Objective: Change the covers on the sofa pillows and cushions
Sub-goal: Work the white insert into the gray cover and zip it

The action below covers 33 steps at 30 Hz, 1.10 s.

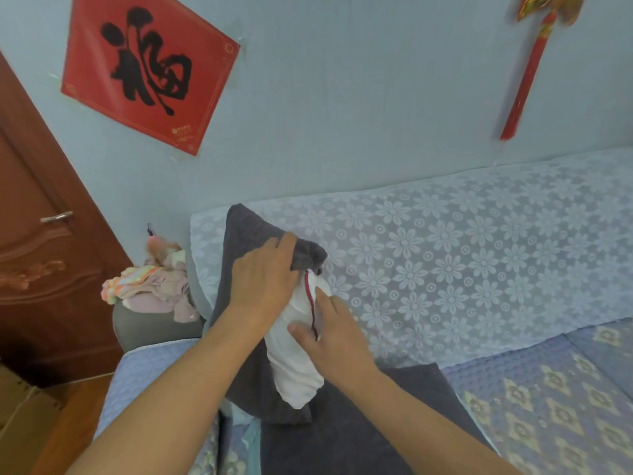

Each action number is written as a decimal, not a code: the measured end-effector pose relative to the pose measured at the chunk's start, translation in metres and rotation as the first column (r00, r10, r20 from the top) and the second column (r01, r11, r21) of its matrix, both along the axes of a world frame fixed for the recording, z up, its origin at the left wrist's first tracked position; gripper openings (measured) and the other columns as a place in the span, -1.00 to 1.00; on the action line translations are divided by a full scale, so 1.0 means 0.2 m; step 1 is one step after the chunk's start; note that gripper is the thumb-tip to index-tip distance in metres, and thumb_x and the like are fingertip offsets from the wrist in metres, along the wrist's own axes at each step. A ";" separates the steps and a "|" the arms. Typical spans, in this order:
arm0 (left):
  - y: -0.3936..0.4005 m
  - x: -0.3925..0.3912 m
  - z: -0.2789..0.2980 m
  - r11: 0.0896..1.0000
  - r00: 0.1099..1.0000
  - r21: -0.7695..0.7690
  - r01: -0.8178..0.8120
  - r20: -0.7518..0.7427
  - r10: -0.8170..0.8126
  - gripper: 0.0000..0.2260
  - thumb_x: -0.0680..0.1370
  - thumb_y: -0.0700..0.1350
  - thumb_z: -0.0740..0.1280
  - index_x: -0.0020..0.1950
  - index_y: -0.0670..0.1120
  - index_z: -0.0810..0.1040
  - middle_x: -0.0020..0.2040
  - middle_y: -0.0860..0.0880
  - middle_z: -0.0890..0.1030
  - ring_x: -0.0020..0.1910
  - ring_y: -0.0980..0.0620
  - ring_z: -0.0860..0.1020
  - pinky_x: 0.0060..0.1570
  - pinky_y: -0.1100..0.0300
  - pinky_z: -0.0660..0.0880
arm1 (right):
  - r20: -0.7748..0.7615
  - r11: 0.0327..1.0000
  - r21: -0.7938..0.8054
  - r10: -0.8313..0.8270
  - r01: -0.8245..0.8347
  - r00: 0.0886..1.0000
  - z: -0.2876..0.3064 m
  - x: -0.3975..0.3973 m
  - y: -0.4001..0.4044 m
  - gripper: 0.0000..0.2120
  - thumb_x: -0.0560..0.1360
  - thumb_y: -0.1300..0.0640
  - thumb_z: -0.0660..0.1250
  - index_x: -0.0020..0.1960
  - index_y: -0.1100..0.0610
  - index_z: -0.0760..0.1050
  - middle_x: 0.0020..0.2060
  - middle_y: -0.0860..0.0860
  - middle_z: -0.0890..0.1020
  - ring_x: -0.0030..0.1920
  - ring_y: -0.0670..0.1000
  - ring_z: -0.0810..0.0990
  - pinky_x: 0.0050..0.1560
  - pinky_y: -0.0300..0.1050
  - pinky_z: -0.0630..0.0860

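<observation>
Two hands, one pillow, two dark covers on one sofa.
One left hand (262,279), one right hand (334,334), one white pillow (294,365), one grey cover (250,234) around it, a second grey cover (359,423) flat on one sofa (445,269); one red wall poster (147,70), one door (41,234).

A pillow (294,365) stood on the sofa seat (548,389), against the sofa back (445,269), half inside its cover (246,241). The left hand (263,282) lay on the cover, the right hand (335,337) on the pillow. A heap of clothes (150,289) sat left of the sofa, a door (41,234) farther left.
</observation>
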<state>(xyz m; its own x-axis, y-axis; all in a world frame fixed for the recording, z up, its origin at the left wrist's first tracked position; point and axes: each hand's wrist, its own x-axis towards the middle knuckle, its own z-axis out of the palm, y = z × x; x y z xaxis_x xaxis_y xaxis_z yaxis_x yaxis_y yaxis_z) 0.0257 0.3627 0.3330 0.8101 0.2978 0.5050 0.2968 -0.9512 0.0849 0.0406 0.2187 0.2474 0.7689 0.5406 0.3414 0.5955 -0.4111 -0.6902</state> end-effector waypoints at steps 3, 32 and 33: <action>0.03 -0.03 0.03 0.983 1.000 -0.181 0.015 0.006 -0.015 -0.87 0.56 -0.02 0.31 -0.05 0.00 0.37 -0.34 0.06 0.48 -0.36 -0.03 0.47 -0.36 0.08 0.33 | 0.128 0.994 -0.040 -0.095 0.101 0.987 -0.04 0.00 0.08 -0.42 0.56 -0.24 0.10 0.55 -0.15 0.12 0.13 -0.03 0.36 0.11 0.00 0.34 0.15 -0.13 0.42; -0.27 -0.83 -0.45 0.704 0.844 -0.480 -0.524 -0.403 0.353 -0.89 0.55 -0.03 0.29 -0.04 0.14 0.36 -0.19 -0.02 0.58 -0.19 -0.12 0.54 -0.12 0.04 0.54 | 0.226 0.783 -0.567 0.448 -0.257 0.865 -0.01 -0.20 -0.29 -0.40 0.49 -0.27 0.24 0.46 -0.06 0.31 0.48 0.11 0.29 0.43 0.26 0.28 0.43 0.24 0.28; -0.29 -0.88 -0.52 0.747 0.795 -0.383 -0.544 -0.520 0.312 -0.93 0.58 -0.01 0.25 0.02 0.14 0.39 -0.20 0.02 0.52 -0.19 -0.08 0.50 -0.15 0.09 0.49 | 0.128 0.700 -0.646 0.493 -0.304 0.861 -0.12 -0.25 -0.31 -0.33 0.50 -0.29 0.24 0.52 -0.08 0.18 0.56 0.09 0.18 0.49 0.27 0.21 0.46 0.26 0.24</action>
<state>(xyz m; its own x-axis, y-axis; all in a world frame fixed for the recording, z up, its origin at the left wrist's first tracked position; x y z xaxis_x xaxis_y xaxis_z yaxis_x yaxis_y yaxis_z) -0.1500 0.3038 0.2285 0.6181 0.7718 -0.1494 0.7758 -0.5682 0.2744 -0.0093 0.1564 0.2243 0.3579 0.9338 0.0059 0.9193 -0.3512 -0.1773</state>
